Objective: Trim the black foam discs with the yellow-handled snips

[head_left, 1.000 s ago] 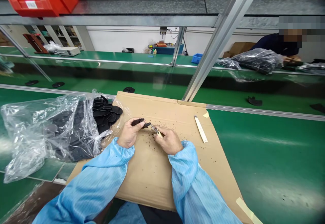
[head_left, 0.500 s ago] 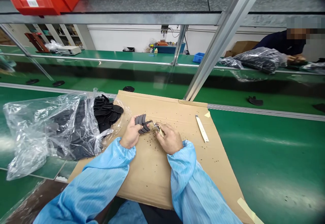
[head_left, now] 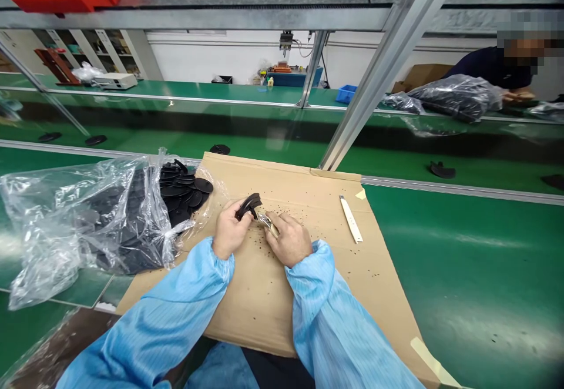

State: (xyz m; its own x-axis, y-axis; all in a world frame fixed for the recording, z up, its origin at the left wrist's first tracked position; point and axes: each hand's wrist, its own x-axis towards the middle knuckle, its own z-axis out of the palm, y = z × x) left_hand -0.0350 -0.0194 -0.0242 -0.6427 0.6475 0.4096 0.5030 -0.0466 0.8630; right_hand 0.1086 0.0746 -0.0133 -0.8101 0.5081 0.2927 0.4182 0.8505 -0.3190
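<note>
My left hand [head_left: 230,228] is closed on a curved black plastic part [head_left: 249,205], which it holds up above the cardboard sheet [head_left: 247,301]. In my right hand [head_left: 289,238] is a pair of small nippers [head_left: 267,222], metal at the jaws and pale at the handles. Their jaws point left and sit right at the lower edge of the black part; whether they touch it I cannot make out. Small black scraps lie scattered on the cardboard around both hands.
To the left, a clear plastic bag [head_left: 48,230] spills black discs [head_left: 180,192]. A white-handled utility knife [head_left: 351,220] lies on the cardboard's right side. A slanted metal post [head_left: 370,83] rises behind. Across the bench, a person [head_left: 489,63] works beside a filled bag [head_left: 462,96].
My left hand has turned the black part, so its curved side now shows instead of the ribbed face. The nippers have shifted slightly left with my right hand.
</note>
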